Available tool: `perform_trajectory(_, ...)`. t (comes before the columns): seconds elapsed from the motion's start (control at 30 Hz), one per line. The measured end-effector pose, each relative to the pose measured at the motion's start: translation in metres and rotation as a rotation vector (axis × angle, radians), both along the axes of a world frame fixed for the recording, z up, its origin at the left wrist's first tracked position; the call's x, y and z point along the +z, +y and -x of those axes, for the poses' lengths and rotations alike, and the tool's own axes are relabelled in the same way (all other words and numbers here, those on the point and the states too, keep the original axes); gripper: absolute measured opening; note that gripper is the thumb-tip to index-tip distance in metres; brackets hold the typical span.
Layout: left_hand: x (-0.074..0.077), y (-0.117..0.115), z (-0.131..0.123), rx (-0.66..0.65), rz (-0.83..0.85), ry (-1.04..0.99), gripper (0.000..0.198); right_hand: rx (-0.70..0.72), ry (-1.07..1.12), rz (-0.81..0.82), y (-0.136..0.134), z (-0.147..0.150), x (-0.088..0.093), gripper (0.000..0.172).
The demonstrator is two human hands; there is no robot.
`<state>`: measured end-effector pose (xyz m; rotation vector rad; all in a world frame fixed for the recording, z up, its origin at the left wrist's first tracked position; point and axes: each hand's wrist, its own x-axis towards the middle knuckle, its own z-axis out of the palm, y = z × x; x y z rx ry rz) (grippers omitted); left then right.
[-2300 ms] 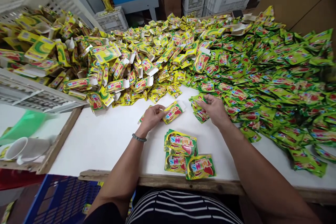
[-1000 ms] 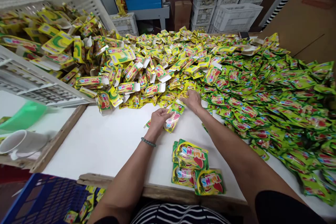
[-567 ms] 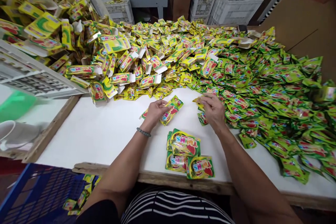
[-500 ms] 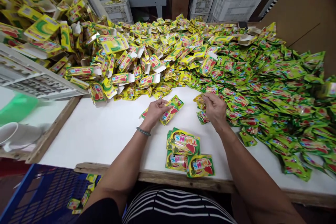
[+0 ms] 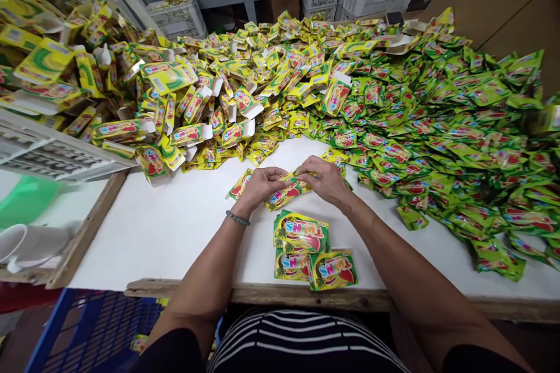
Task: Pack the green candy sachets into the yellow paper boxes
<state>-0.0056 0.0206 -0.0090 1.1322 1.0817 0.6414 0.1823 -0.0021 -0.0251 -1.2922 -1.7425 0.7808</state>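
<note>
My left hand (image 5: 261, 187) is closed around a small yellow-green carton (image 5: 282, 195) with a watermelon picture, held just above the white table. My right hand (image 5: 321, 179) meets the right end of that carton, its fingers pinched on a small sachet that they mostly hide. Left of my left hand lies another small carton (image 5: 240, 183). Beyond my right hand is a yellow sachet (image 5: 335, 156), partly covered. Closer to me, several cartons printed TWINS (image 5: 301, 232) lie stacked and overlapping near the table edge.
Open cartons (image 5: 192, 105) are heaped at the back left, spilling from a white crate (image 5: 65, 143). Green sachets (image 5: 437, 140) pile up on the right. A wooden strip (image 5: 254, 296) edges the table, with a blue crate (image 5: 100, 323) below and a white mug (image 5: 32, 242) far left.
My right hand has moved left with its sachet to the end of the carton in my left hand. The carton stays in my left hand. The view has shifted slightly.
</note>
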Motion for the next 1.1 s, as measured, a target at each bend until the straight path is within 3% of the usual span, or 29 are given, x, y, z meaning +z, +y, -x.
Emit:
perform_trajectory(0.23,0.003,-0.003,-0.002,0.007,0.030,-0.041,0.046,-0.021,0.116,0.066,-0.004,-0.005,0.004,0.030)
perform_trajectory(0.4,0.005,-0.006,-0.002,0.009,-0.006,-0.036,0.043,0.008,0.191,0.150,-0.003,-0.010,0.007,0.032)
perform_trajectory(0.57,0.005,-0.009,-0.003,-0.024,-0.069,0.007,0.040,0.008,0.074,0.145,-0.007,-0.009,0.018,0.029)
perform_trajectory(0.73,0.003,-0.008,-0.004,-0.064,-0.080,0.045,0.041,-0.009,0.071,0.169,-0.008,-0.001,0.015,0.036)
perform_trajectory(0.97,0.000,-0.004,-0.002,0.146,0.039,-0.136,0.048,-0.160,0.308,0.138,-0.008,-0.006,0.013,0.055)
perform_trajectory(1.1,-0.003,-0.006,-0.001,0.104,0.057,-0.215,0.053,-0.152,0.271,0.152,-0.010,-0.001,0.011,0.049)
